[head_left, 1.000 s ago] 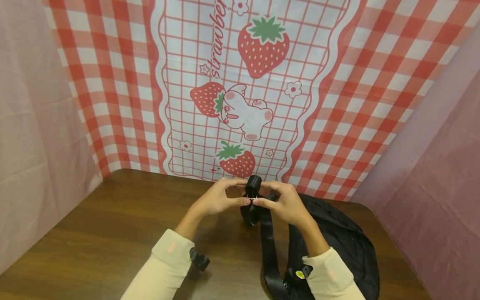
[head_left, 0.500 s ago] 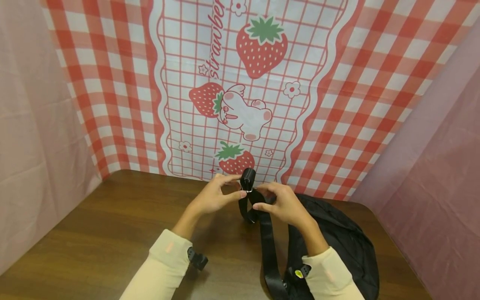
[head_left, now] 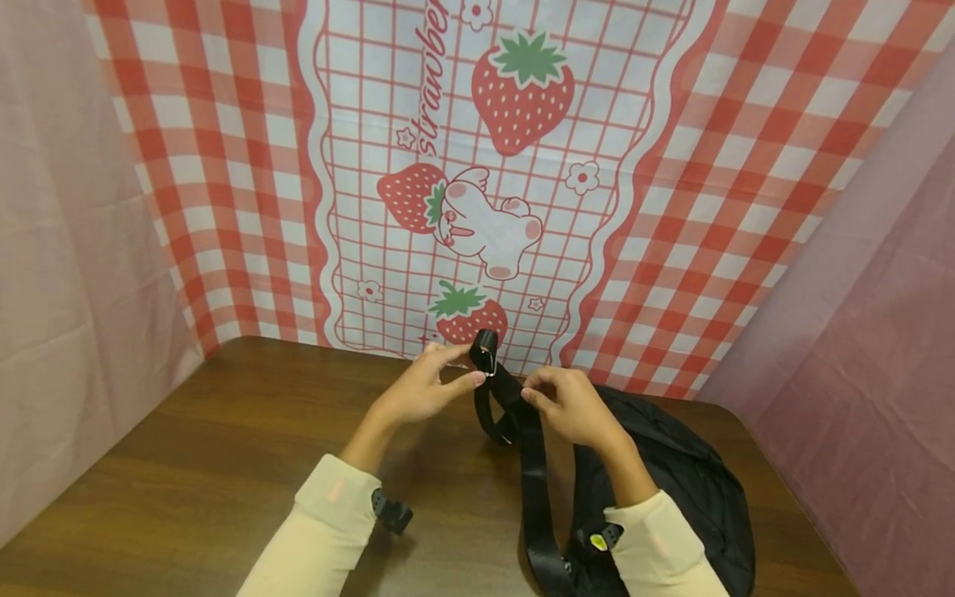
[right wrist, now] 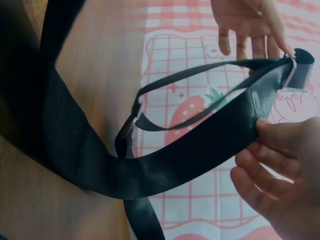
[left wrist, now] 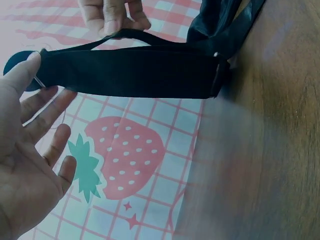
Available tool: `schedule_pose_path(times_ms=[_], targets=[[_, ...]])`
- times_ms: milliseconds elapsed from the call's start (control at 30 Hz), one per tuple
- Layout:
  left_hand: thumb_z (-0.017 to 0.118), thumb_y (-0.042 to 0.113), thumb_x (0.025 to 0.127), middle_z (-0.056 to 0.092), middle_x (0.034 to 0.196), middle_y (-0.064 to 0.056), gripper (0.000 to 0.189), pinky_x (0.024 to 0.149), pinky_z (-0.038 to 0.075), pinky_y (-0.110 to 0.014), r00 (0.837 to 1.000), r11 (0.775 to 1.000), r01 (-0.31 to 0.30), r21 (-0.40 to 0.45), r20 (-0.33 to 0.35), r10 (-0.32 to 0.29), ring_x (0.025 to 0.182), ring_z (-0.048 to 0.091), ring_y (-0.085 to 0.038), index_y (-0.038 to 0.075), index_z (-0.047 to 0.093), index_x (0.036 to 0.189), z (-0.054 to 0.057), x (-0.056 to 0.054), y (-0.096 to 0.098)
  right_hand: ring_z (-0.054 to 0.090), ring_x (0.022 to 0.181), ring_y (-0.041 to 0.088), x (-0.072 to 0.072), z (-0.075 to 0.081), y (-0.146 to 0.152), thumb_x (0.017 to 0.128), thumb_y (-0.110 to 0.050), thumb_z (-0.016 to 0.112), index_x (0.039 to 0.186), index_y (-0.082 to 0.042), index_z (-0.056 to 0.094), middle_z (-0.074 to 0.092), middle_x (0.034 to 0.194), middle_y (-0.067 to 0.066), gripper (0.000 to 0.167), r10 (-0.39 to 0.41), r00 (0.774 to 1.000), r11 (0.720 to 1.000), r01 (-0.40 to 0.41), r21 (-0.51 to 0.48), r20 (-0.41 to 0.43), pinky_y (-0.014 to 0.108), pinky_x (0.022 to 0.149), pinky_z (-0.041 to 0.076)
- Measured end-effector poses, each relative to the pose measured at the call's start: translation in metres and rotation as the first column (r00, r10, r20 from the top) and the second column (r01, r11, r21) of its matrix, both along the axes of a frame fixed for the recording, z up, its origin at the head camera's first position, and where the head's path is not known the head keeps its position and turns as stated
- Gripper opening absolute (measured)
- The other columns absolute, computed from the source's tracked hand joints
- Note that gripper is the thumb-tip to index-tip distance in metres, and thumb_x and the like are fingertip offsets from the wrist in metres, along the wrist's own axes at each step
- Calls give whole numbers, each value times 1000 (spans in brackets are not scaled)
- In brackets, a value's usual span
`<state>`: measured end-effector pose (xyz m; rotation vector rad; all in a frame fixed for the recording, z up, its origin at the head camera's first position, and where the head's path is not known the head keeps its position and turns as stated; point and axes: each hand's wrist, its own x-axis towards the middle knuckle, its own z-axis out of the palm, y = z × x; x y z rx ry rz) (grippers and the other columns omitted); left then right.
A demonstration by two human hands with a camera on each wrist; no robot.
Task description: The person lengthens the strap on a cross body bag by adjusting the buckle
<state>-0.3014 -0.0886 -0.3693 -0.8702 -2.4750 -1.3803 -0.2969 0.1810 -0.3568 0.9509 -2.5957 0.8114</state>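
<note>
A black webbing strap [right wrist: 165, 175] runs up from a black bag [head_left: 671, 473] and passes through a metal slider buckle [right wrist: 291, 70], where it forms a small loop [head_left: 485, 340]. My left hand [head_left: 418, 390] pinches the strap at the buckle between thumb and fingers, as the left wrist view shows. A little to the right, my right hand [head_left: 578, 406] pinches the strap's edge between thumb and forefinger, plain in the right wrist view. Below the buckle the strap doubles into a hanging loop, with a second metal fitting [right wrist: 135, 119] at its lower end.
The bag lies on the right of a brown wooden table [head_left: 224, 464], partly under the right forearm. A red-and-white checked cloth [head_left: 246, 207] with strawberries hangs behind the table. Pale pink curtains [head_left: 865, 348] flank both sides. A small black camera [head_left: 391, 512] sits on the left wrist.
The left hand has shifted slightly left with the buckle, which has tilted and risen. The right hand has left the buckle, moved right and taken the strap beside it.
</note>
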Motion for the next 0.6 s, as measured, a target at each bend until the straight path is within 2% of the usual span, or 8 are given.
schedule_pose_path(times_ms=[167, 367, 600], targets=[[64, 40, 102, 62, 130, -8, 55, 102, 42, -51, 1000, 1000, -15, -21, 19, 15, 121, 47, -30, 10, 55, 147, 2, 0, -4, 56, 69, 8, -3, -1, 8, 99, -17, 71, 95, -15, 75, 68, 84, -7, 6, -26, 999, 999, 25, 21, 41, 31, 64, 50], [63, 40, 102, 56, 130, -12, 56, 100, 43, -56, 999, 1000, -23, -1, 35, 23, 121, 47, -38, 12, 53, 149, 5, 0, -11, 60, 72, 9, -9, -5, 20, 98, -16, 71, 94, -14, 76, 69, 82, -6, 7, -78, 992, 996, 74, 53, 95, 34, 69, 52], [63, 41, 103, 60, 127, -8, 49, 95, 45, -53, 999, 999, -40, 1, 5, 40, 115, 49, -30, 19, 57, 145, 4, -4, -16, 58, 68, 10, -14, -11, 34, 95, -9, 72, 87, -8, 76, 68, 75, -5, 9, -127, 981, 987, 111, 112, 147, 34, 65, 50]])
